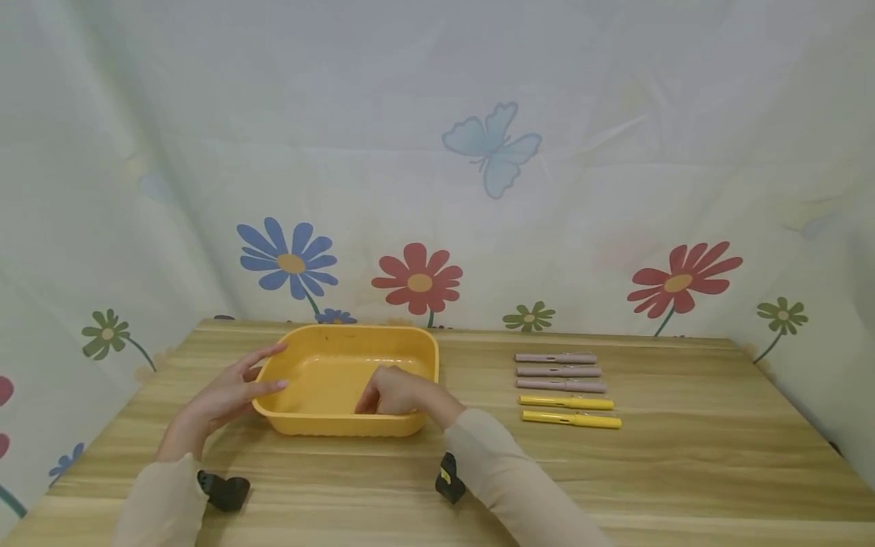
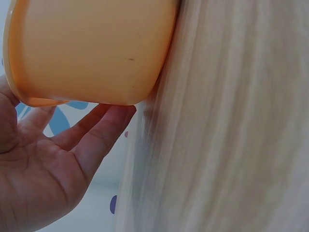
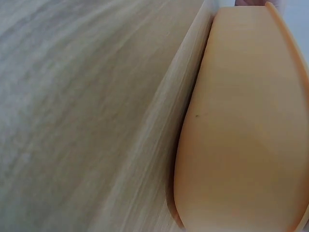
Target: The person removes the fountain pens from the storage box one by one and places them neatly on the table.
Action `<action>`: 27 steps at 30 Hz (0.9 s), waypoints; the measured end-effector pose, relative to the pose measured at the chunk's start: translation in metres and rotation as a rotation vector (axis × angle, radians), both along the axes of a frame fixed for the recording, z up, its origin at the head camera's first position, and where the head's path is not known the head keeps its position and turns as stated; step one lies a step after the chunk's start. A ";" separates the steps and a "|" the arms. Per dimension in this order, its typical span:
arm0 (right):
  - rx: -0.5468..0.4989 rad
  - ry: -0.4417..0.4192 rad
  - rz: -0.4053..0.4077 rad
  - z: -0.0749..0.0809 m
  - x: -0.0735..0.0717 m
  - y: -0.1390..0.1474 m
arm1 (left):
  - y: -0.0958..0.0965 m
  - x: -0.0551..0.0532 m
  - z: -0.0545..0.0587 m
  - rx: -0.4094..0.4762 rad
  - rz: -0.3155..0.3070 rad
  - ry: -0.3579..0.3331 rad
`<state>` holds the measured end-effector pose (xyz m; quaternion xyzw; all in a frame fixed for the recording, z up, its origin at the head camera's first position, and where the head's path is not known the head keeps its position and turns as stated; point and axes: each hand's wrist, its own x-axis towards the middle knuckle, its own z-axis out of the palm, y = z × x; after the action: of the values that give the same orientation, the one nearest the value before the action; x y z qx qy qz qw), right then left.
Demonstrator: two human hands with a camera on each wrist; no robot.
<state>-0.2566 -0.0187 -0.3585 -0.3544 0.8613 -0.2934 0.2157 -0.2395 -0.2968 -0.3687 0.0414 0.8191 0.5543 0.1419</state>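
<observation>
A yellow plastic basin (image 1: 342, 425) stands on the wooden table, left of the middle. At its left end my left hand (image 1: 225, 391) holds the rim, thumb and index finger over the edge. In the left wrist view, other fingers (image 2: 104, 135) of that hand rest against the outside of the basin wall (image 2: 96, 53). My right hand (image 1: 393, 391) reaches over the right side into the basin with bent fingers pointing down. Its fingertips are hidden behind the front wall, so I cannot tell whether they hold anything. The right wrist view shows mostly the basin's outer wall (image 3: 241, 121).
Right of the basin, three mauve pens (image 1: 557, 371) and two yellow pens (image 1: 570, 419) lie side by side on the table (image 1: 683, 456). Behind the table hangs a pale cloth (image 1: 581, 213) printed with flowers and a butterfly. A small black device sits at each wrist.
</observation>
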 end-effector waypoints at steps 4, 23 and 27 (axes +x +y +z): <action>0.023 0.030 0.017 0.002 0.001 -0.001 | 0.000 0.001 0.001 0.000 0.003 -0.001; 0.009 0.088 -0.038 0.004 -0.004 0.002 | 0.001 0.000 0.000 0.012 0.014 -0.015; 0.044 0.144 -0.019 0.002 -0.003 0.000 | 0.000 0.001 0.001 0.004 0.014 -0.015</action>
<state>-0.2597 -0.0185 -0.3564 -0.3614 0.8841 -0.2503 0.1582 -0.2386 -0.2966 -0.3676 0.0320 0.8172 0.5572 0.1440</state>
